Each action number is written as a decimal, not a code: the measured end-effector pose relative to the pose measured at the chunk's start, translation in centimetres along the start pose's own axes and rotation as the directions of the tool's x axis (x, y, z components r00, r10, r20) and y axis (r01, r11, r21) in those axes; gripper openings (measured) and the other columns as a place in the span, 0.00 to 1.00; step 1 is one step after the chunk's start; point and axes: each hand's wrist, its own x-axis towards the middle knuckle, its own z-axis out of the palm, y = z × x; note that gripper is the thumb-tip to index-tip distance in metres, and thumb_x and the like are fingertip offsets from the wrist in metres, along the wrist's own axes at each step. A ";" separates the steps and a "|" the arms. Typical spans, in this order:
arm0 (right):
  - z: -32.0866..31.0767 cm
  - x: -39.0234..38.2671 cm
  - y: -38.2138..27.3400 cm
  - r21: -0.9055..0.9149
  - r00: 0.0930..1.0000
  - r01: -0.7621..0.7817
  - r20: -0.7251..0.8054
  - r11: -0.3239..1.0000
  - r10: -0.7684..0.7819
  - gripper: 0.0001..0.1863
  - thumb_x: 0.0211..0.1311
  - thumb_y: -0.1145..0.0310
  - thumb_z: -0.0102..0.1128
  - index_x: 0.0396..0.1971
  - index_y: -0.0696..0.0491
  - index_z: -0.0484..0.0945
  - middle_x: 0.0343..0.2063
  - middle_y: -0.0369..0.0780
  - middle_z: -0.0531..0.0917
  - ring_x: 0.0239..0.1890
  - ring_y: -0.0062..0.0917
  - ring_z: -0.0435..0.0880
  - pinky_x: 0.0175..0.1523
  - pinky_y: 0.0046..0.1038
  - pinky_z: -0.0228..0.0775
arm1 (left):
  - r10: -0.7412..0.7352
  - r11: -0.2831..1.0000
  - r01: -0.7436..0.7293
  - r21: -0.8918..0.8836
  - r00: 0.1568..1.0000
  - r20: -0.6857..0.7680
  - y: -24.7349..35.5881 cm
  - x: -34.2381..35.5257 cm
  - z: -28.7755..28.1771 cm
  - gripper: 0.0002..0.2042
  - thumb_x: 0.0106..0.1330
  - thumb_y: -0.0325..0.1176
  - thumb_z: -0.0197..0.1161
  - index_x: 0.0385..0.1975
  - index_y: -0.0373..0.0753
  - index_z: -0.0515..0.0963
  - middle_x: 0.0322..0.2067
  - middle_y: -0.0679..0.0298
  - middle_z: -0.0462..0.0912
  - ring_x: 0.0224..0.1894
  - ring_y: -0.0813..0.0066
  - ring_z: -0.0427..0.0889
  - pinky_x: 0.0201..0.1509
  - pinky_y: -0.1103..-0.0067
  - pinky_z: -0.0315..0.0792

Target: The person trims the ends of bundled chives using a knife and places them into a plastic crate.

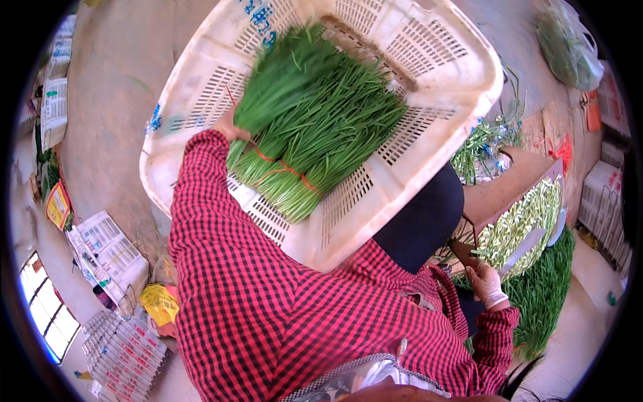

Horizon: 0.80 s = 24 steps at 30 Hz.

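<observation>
A white slotted plastic basket (345, 244) holds bundles of long green leafy stems (328, 130) tied with orange bands. At its left, my left hand (233, 132) grips a motion-blurred bundle (274, 80). My right hand (485, 287), partly in a pale glove, is low at the right, fingers curled at the near end of a wooden tray (479, 201); what they hold is unclear. Pale cut stem ends (519, 211) cover the tray's sloping side, with a metal blade (521, 253) lying across them, close to that hand.
Loose trimmings (475, 154) and upright green stems (542, 301) surround the tray. A bagged bundle (566, 50) lies at the upper right. Stacked newspapers (107, 254), white crates (120, 355) and a yellow bag (161, 305) stand at the left; more stacks (599, 201) at the right.
</observation>
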 end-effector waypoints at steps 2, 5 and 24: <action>-0.8 -0.3 -2.2 0.127 0.971 -0.236 0.069 0.963 0.229 0.20 0.69 0.64 0.57 0.53 0.62 0.74 0.39 0.44 0.84 0.36 0.25 0.82 0.42 0.27 0.75 | 0.079 0.990 -0.070 0.126 0.995 -0.062 6.1 -1.6 3.0 0.55 0.39 0.23 0.78 0.71 0.36 0.51 0.62 0.52 0.70 0.65 0.60 0.68 0.69 0.74 0.61; -2.8 0.3 -3.8 0.232 0.933 -0.357 0.127 0.905 0.336 0.17 0.70 0.64 0.56 0.50 0.62 0.76 0.32 0.39 0.83 0.28 0.19 0.79 0.30 0.24 0.74 | -0.089 0.983 0.108 0.150 0.988 -0.130 2.2 -0.4 2.9 0.51 0.39 0.23 0.77 0.69 0.37 0.56 0.59 0.51 0.74 0.62 0.59 0.72 0.68 0.72 0.64; -1.6 -2.2 -2.1 0.168 0.914 -0.398 -0.019 0.902 0.406 0.21 0.69 0.57 0.57 0.27 0.61 0.82 0.18 0.38 0.82 0.20 0.20 0.79 0.28 0.24 0.71 | -0.242 0.948 0.240 0.211 0.970 -0.016 1.3 -3.9 6.0 0.45 0.48 0.28 0.69 0.71 0.46 0.55 0.60 0.52 0.73 0.65 0.56 0.70 0.70 0.71 0.62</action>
